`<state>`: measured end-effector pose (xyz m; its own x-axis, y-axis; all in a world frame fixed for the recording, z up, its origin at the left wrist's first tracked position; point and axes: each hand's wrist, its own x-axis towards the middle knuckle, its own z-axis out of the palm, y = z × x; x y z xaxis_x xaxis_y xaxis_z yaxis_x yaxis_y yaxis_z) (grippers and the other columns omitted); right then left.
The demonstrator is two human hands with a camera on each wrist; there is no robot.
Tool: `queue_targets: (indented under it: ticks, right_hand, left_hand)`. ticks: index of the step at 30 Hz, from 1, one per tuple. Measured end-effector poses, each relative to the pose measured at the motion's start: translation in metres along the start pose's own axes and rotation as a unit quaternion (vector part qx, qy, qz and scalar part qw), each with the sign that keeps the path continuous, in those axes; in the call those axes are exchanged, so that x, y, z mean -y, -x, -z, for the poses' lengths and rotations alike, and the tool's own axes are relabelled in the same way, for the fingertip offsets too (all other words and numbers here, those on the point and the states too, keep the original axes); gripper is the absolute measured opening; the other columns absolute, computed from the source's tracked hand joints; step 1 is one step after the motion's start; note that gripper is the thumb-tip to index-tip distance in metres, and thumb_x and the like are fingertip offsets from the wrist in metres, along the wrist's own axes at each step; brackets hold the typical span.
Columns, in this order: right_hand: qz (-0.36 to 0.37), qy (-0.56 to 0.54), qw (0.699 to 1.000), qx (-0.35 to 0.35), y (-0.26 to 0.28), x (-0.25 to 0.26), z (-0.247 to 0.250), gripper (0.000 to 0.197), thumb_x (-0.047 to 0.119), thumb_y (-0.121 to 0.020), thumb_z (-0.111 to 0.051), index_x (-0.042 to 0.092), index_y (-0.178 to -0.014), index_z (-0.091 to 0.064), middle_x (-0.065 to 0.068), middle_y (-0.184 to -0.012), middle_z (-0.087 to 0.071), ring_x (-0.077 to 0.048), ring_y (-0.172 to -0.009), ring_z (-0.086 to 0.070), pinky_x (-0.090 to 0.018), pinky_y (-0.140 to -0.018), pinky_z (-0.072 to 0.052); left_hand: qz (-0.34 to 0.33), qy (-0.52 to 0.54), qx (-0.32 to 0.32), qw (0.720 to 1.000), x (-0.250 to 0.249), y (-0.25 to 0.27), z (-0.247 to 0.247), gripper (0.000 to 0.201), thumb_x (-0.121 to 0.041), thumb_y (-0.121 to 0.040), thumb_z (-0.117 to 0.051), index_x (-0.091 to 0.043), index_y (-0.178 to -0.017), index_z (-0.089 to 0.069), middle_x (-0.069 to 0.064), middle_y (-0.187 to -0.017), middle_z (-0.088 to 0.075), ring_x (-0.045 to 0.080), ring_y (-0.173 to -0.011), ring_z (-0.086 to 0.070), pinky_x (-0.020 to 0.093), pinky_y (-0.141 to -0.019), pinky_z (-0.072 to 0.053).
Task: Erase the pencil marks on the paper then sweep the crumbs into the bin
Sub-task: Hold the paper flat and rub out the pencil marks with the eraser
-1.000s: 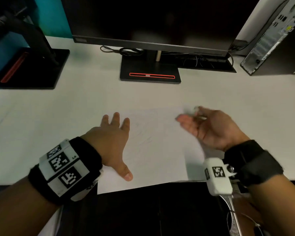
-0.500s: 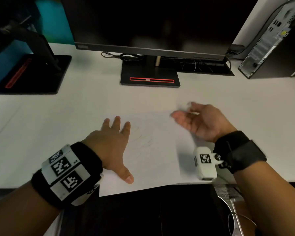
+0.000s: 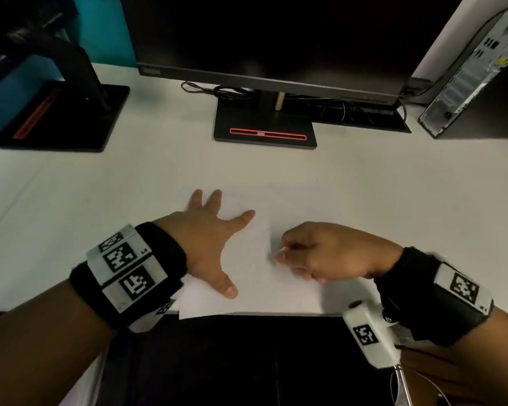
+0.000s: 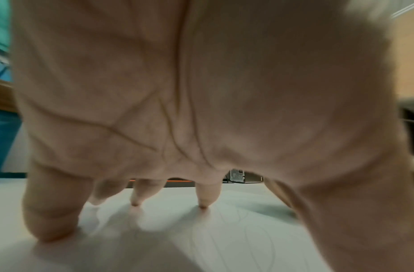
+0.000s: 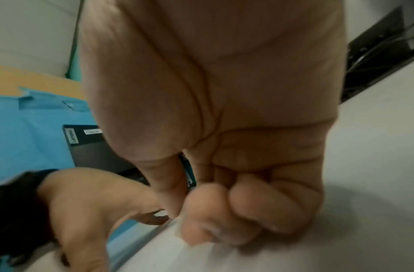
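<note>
A white worktop (image 3: pixel 100 200) fills the view, with a dark monitor (image 3: pixel 276 39) standing at its far side on a black base (image 3: pixel 264 133) that has a red line. A second black stand (image 3: pixel 65 118) is at the far left, and a computer case (image 3: pixel 475 83) is at the far right. The paper (image 3: pixel 291 206) lies flat at the near edge of the worktop, in front of the person, with faint pencil marks (image 4: pixel 243 230) on it. The left hand (image 3: pixel 206 244) presses on the left part of the paper, its fingers (image 4: pixel 205 198) straight and spread wide. The right hand (image 3: pixel 326 253) is on the paper just beside it, with the fingers (image 5: pixel 201 211) curled and pinching a small white eraser (image 3: pixel 282 249), whose tip is down at the sheet.
</note>
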<state>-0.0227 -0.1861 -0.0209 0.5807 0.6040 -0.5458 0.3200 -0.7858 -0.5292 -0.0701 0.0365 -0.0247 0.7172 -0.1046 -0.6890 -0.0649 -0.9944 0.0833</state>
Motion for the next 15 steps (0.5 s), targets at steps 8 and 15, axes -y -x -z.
queue_targets:
  ticks: [8, 15]
  right_hand:
    - [0.009, 0.106, 0.994, -0.033, -0.011, 0.004, -0.001, 0.038, 0.038, -0.1, -0.047, 0.008, -0.081, -0.06, -0.006, -0.08, -0.068, -0.024, -0.073, -0.062, -0.037, -0.071, -0.051]
    - [0.003, 0.11, 0.989, -0.1, -0.027, 0.0, 0.01, 0.039, 0.036, -0.1, -0.047, 0.008, -0.077, -0.059, -0.007, -0.078, -0.066, -0.021, -0.07, -0.058, -0.033, -0.063, -0.044]
  left_hand:
    - [-0.021, -0.006, 0.001, 1.0, -0.001, -0.004, 0.0, 0.135, -0.073, -0.063, -0.081, -0.059, -0.145, 0.026, 0.005, -0.159, 0.039, 0.035, -0.147, 0.032, 0.059, -0.122, -0.013]
    - [-0.023, -0.002, -0.008, 1.0, 0.001, -0.007, -0.003, 0.138, -0.074, -0.059, -0.081, -0.059, -0.145, 0.025, 0.005, -0.159, 0.04, 0.035, -0.147, 0.032, 0.06, -0.123, -0.011]
